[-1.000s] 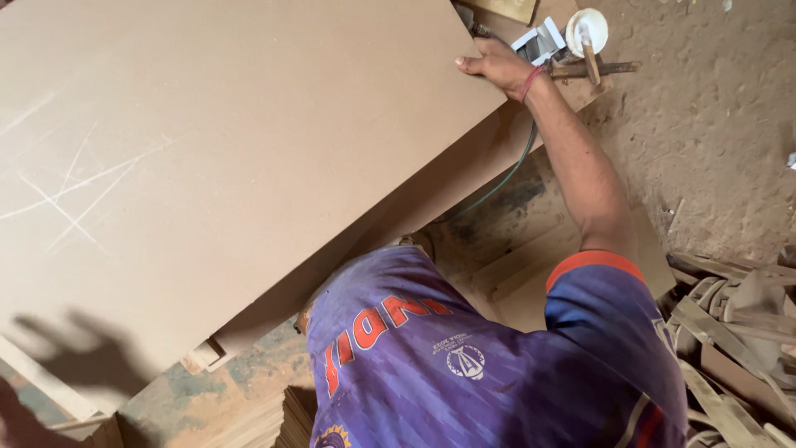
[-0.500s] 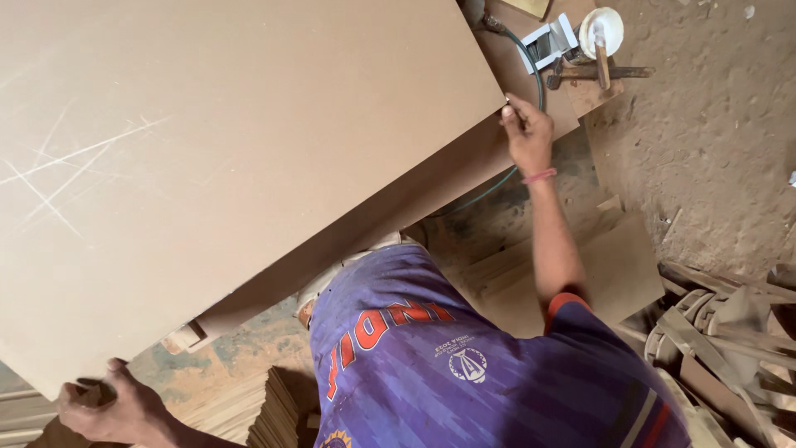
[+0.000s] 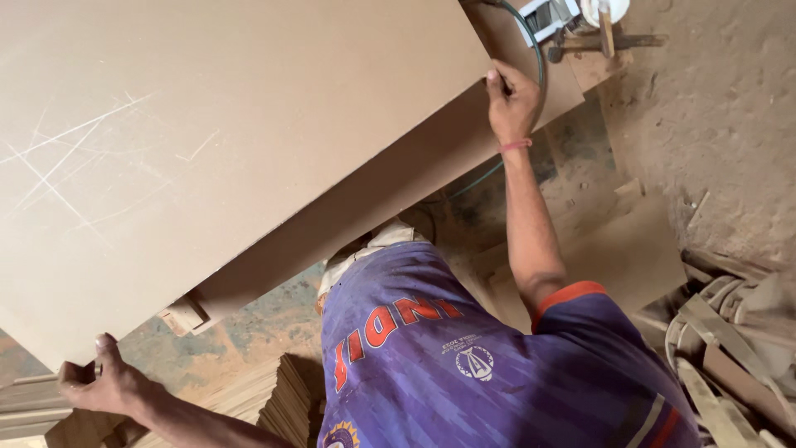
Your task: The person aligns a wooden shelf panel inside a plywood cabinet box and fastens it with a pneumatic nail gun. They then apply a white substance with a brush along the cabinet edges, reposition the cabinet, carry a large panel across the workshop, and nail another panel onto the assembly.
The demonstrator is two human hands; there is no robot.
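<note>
Fingers: I see both sets gripping the large brown board (image 3: 224,149).
Left hand (image 3: 104,383): clamped on the board's near lower corner.
Right hand (image 3: 512,101): curled over the board's far edge, pink band at the wrist.
Board: tilted, lying over a second board (image 3: 398,199) beneath it.
Beyond the board's far edge: a white power tool (image 3: 551,17) and a green hose (image 3: 531,58).

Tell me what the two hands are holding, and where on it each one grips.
Both grip one large brown board: the left hand at its near bottom corner, the right hand on its far right edge.
</note>
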